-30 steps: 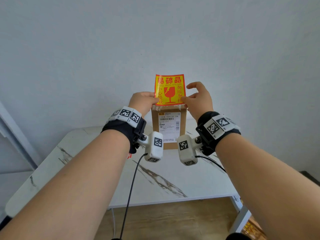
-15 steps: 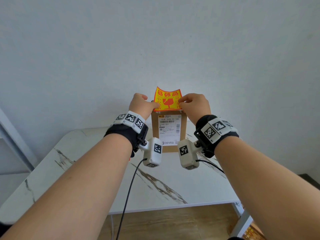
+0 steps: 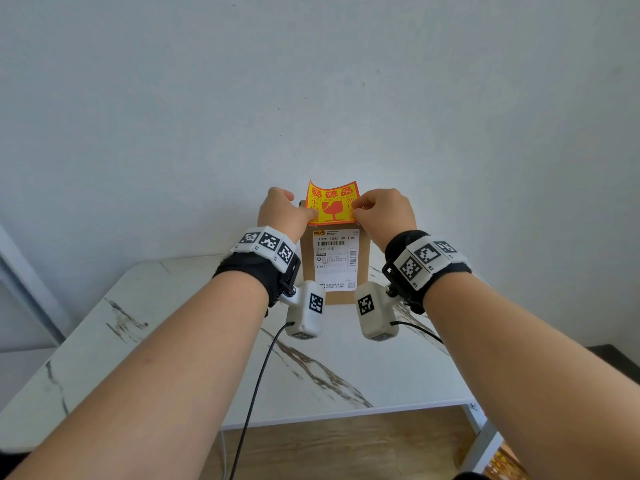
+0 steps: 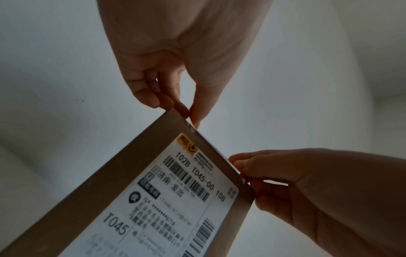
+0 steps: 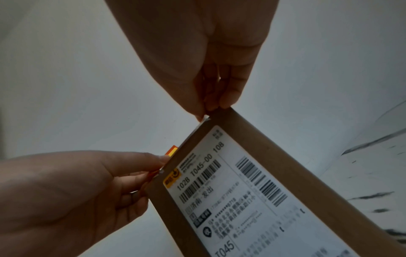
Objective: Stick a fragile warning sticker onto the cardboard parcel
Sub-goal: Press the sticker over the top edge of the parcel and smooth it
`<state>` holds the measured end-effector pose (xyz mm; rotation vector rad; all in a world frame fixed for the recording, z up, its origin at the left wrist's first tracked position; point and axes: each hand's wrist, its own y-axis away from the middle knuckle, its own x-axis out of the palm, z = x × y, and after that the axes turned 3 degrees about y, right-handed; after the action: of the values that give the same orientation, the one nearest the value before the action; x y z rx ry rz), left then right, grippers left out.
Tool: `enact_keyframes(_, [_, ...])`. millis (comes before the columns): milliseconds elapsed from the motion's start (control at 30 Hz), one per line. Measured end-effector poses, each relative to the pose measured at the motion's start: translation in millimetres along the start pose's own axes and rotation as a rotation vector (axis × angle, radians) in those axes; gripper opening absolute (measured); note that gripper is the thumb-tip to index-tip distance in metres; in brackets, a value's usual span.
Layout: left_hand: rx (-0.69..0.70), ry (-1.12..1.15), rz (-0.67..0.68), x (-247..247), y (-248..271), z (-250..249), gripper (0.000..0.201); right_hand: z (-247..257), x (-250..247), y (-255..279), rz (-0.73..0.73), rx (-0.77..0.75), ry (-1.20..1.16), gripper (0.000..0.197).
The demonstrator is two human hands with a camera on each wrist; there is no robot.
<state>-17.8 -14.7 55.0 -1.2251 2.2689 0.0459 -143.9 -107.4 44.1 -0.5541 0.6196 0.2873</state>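
A brown cardboard parcel [image 3: 308, 271] stands upright at the back of the table, its white shipping label [image 3: 335, 259] facing me. The yellow and red fragile sticker [image 3: 331, 204] bows over the parcel's top edge. My left hand [image 3: 306, 213] pinches its left side and my right hand [image 3: 358, 211] pinches its right side. In the left wrist view the left hand's fingertips [image 4: 186, 113] meet at the parcel's [image 4: 131, 173] top corner. The right wrist view shows the right hand's fingertips [image 5: 216, 104] at the other corner of the parcel [image 5: 274, 144], with a sliver of the sticker [image 5: 171, 151] behind it.
The white marble table [image 3: 173, 341] runs from the grey wall [image 3: 311, 98] to its front edge near me. A black cable [image 3: 256, 386] hangs from the left wrist camera. A white table leg [image 3: 481, 441] and wooden floor [image 3: 329, 445] lie below.
Both hands have come down with the sticker, from above the parcel to its top edge. The sticker, flat before, now bows between the hands.
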Motion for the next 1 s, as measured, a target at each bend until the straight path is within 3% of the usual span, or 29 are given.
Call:
enact_keyframes(533, [0.032, -0.097, 0.012, 4.8, 0.5, -3.7, 0.051, 4.5, 1.9, 2.6, 0.027, 0.0, 0.052, 0.028])
enact_keyframes(800, [-0.029, -0.077, 0.037, 4.2, 1.0, -0.4, 0.057, 5.3, 5.6, 0.7, 0.064, -0.008, 0.086, 0.029])
enact_keyframes(1000, [-0.072, -0.046, 0.074, 6.7, 4.3, 3.1, 0.054, -1.3, 4.7, 3.9, 0.066, 0.092, 0.049, 0.024])
